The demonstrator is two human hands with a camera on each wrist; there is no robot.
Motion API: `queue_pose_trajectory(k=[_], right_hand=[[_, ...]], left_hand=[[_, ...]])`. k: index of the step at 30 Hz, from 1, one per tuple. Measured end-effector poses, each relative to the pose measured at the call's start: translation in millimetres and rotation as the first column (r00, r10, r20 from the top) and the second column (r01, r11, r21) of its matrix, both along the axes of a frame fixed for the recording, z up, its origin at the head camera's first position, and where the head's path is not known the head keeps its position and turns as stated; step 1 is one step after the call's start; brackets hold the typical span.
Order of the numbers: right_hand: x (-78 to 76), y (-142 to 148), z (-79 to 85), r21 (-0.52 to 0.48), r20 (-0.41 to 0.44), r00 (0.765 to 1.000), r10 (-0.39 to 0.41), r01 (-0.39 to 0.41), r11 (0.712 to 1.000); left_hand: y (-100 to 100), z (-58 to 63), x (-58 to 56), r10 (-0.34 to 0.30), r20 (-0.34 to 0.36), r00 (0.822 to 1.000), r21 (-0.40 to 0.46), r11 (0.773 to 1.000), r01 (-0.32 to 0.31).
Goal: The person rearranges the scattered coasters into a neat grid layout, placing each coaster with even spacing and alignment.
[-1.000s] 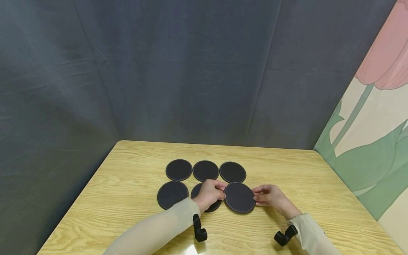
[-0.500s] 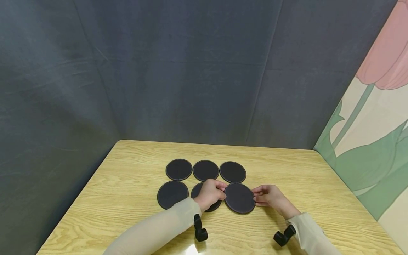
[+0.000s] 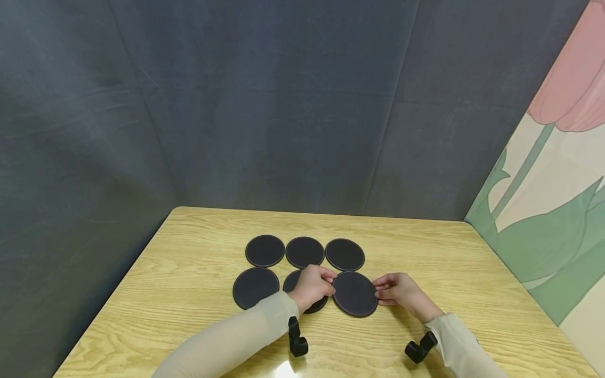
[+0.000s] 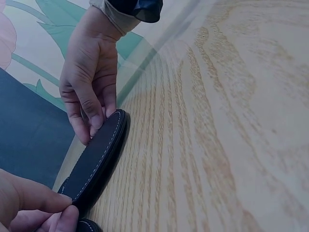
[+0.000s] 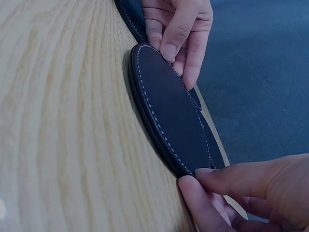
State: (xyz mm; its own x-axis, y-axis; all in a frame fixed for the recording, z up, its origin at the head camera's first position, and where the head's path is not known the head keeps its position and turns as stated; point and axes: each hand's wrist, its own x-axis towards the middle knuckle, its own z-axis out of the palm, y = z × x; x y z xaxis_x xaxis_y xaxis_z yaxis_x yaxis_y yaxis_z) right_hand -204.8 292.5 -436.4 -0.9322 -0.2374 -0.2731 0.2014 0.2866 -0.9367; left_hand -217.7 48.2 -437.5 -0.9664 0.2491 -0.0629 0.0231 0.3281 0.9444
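A round black coaster [image 3: 355, 295] with pale edge stitching lies between my two hands, at the right end of the nearer row. My left hand [image 3: 312, 286] pinches its left edge between thumb and fingers, while the right hand [image 3: 404, 295] pinches the opposite edge. In the right wrist view the held coaster [image 5: 166, 106] has an edge that looks doubled; whether it is more than one piece I cannot tell. Under my left hand, another coaster [image 3: 317, 305] is partly hidden. Its neighbour to the left, a matching coaster [image 3: 256, 288], lies flat.
Three more black coasters form the farther row: a left one [image 3: 265, 250], a middle one [image 3: 304, 252] and a right one [image 3: 345, 254]. They lie on a wooden table [image 3: 189, 273]. Behind it hangs a dark curtain [image 3: 283, 105]; a flower-painted wall [image 3: 557, 199] stands to the right.
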Motion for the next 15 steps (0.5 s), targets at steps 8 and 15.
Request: queue_pose_trajectory(k=[8, 15], right_hand=[[0.5, -1.4, 2.0, 0.016, 0.009, 1.0, -0.008, 0.008, 1.0], [-0.2, -0.6, 1.3, 0.011, 0.007, 1.0, 0.0, 0.0, 1.0]], left_hand=[[-0.1, 0.8, 0.7, 0.006, -0.003, 1.0, -0.016, 1.0, -0.006], [0.6, 2.3, -0.5, 0.008, -0.002, 1.0, -0.066, 0.998, -0.008]])
